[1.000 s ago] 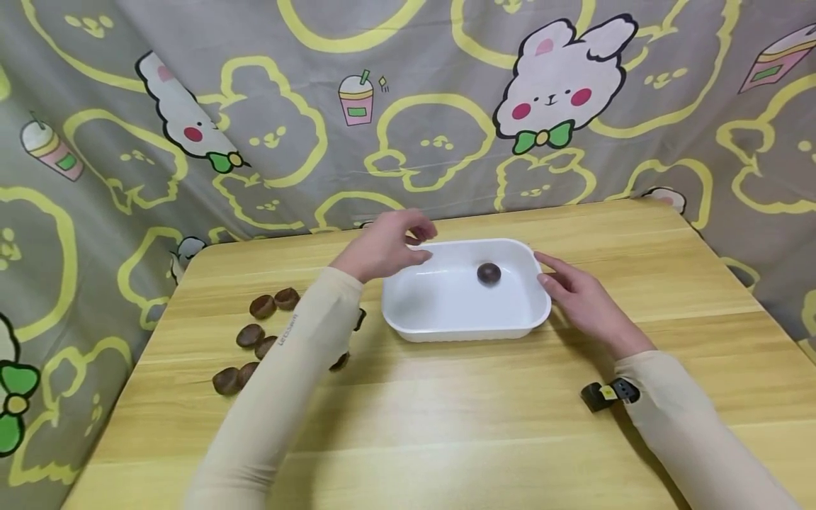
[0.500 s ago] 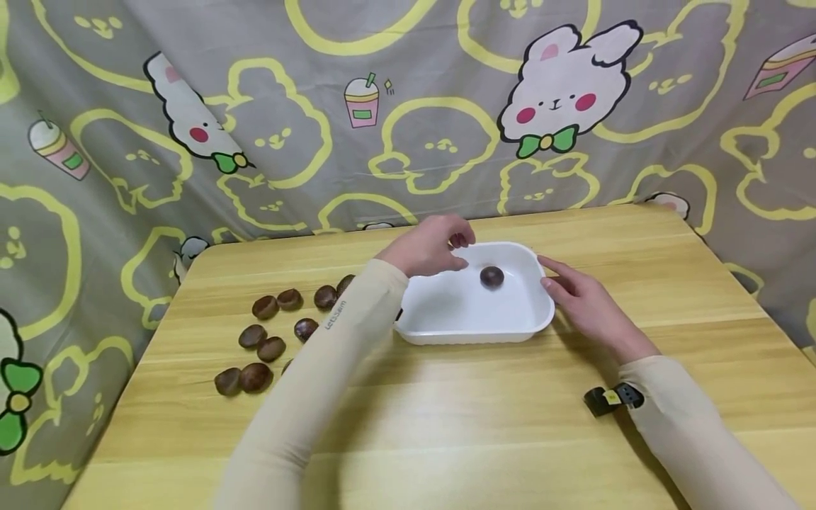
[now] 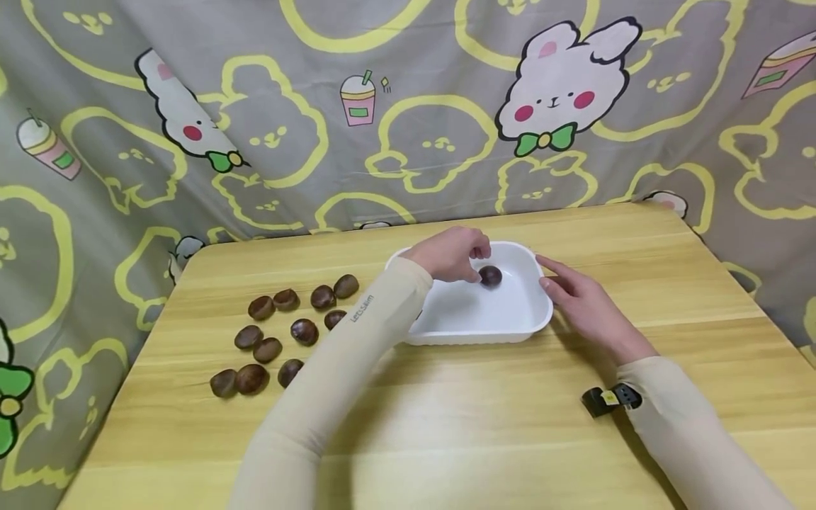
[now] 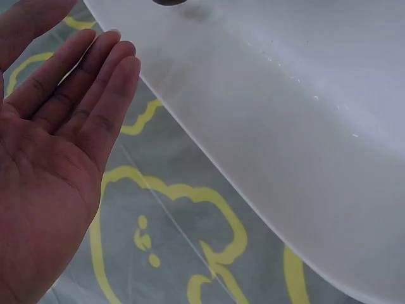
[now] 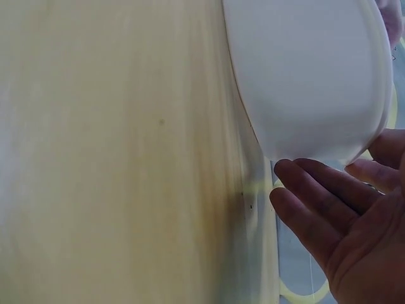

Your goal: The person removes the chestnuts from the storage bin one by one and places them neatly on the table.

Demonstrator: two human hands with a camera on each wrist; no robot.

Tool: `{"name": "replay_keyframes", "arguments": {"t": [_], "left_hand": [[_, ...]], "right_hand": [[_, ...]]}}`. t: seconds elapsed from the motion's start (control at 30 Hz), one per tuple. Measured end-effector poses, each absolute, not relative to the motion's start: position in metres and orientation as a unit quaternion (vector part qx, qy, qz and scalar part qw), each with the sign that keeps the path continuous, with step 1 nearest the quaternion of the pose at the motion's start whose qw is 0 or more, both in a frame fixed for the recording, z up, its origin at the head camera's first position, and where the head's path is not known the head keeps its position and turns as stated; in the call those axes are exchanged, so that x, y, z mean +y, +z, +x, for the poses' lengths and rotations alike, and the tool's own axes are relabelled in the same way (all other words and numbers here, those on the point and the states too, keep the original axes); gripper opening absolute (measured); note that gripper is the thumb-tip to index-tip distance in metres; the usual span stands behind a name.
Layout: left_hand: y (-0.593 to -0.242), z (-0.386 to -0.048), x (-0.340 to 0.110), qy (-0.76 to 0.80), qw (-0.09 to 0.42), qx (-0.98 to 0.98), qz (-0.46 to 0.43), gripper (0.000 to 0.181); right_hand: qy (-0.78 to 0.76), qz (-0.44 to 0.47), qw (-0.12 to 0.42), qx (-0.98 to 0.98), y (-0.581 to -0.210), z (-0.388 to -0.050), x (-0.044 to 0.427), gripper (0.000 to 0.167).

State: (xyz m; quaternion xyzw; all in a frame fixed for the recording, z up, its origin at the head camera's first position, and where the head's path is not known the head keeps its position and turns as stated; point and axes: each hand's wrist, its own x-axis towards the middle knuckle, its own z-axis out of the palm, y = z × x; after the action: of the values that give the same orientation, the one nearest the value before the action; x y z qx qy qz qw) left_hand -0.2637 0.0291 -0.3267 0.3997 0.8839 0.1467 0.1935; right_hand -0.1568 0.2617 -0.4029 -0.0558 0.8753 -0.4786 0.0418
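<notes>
A white rectangular dish [image 3: 478,337] stands on the wooden table, with one chestnut [image 3: 491,276] lying inside towards its right end. Over the dish, my left hand [image 3: 449,253] reaches in from the left, its thumb tip close beside that chestnut. Its fingers look loosely extended in the left wrist view, with nothing held; whether the thumb touches the chestnut I cannot tell. At the right end, the fingers of my right hand [image 3: 583,301] touch the dish's outer wall. The right wrist view has those fingers [image 5: 310,180] fairly straight against the white dish [image 5: 310,82].
Several chestnuts [image 3: 304,331] lie in loose groups on the left of the wooden table [image 3: 478,439]. My left sleeve partly covers some of them. A patterned grey curtain [image 3: 433,64] hangs behind the table. A small black device [image 3: 605,399] sits at my right wrist.
My left hand has moved right and lower over the dish, up to the chestnut in it. More chestnuts at the left have come into sight. My right hand stays at the dish's end.
</notes>
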Motion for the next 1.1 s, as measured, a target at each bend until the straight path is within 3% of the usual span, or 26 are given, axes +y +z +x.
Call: {"name": "replay_keyframes", "arguments": {"t": [0.63,1.1], "left_hand": [[-0.344,-0.266,0.049,0.103,0.195,0.888,0.402,0.028],[-0.358,-0.268,0.062,0.074,0.177,0.897,0.398,0.009]], "right_hand": [[-0.482,-0.059,0.023,0.874,-0.404,-0.159,0.262,0.053],[-0.49,-0.058,0.027,0.87,-0.405,-0.159,0.261,0.054]]}}
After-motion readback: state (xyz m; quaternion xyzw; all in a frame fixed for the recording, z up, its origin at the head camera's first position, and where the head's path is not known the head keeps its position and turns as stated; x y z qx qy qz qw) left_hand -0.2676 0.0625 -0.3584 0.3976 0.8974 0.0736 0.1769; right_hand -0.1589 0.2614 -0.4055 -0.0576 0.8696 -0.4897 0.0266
